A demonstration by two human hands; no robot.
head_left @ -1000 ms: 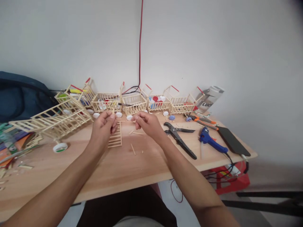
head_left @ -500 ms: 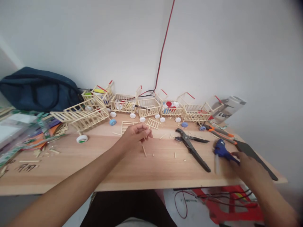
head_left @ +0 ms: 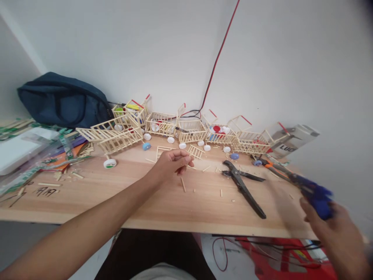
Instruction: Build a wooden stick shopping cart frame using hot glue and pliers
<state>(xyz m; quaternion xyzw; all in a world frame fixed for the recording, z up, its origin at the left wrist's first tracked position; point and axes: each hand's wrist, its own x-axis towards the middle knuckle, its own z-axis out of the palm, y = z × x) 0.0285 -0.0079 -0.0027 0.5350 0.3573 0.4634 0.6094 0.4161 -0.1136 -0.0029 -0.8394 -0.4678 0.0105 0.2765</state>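
Note:
My left hand is closed in a pinch above the middle of the table; what lies between its fingertips is too small to make out. Just below it lies a short wooden stick. Behind the fingers are a flat ladder-like stick panel and a stick frame, partly covered by the hand. At the right, my right hand grips a blue glue gun, held up off the table and blurred by motion. Between the hands lies a black-handled cutter, its handles spread.
Several small stick shopping carts with bottle-cap wheels line the wall. A larger cart tilts at the left. Beyond are a blue bag, plastic packets, orange-handled pliers and a transparent container. Stick offcuts lie scattered.
My right hand has lifted the glue gun off the table and carried it to the right. The left hand keeps its pinch over nearly the same spot. The view has shifted slightly.

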